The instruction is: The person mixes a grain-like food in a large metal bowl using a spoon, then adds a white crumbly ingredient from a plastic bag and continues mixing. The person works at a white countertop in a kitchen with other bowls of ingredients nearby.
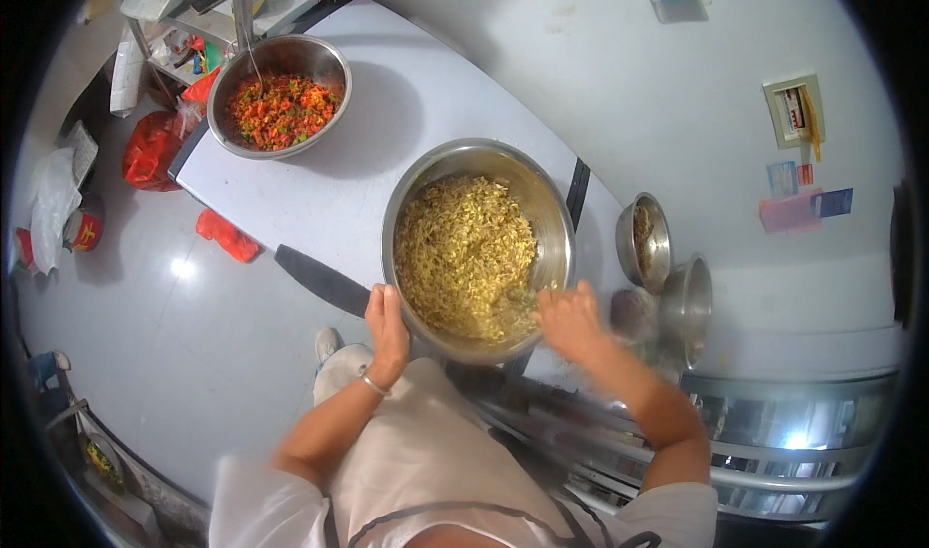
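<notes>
A large stainless steel mixing bowl (549, 236) stands before me on the white tabletop, holding a yellow-green, finely chopped food mixture (464, 250). My left hand (387, 327) grips the near left side of its rim, thumb and fingers over the edge. At the near right rim, my right hand (570, 321) is curled in a fist and blurred by motion. It appears to hold a utensil whose blurred end dips into the food; the kind of utensil cannot be made out.
A second steel bowl (337, 116) of chopped red and green food, a utensil leaning in it, stands at the table's far left. Smaller steel bowls (657, 247) sit along the wall at right. Red plastic bags (154, 152) lie on the floor at left, near a cluttered shelf (210, 22).
</notes>
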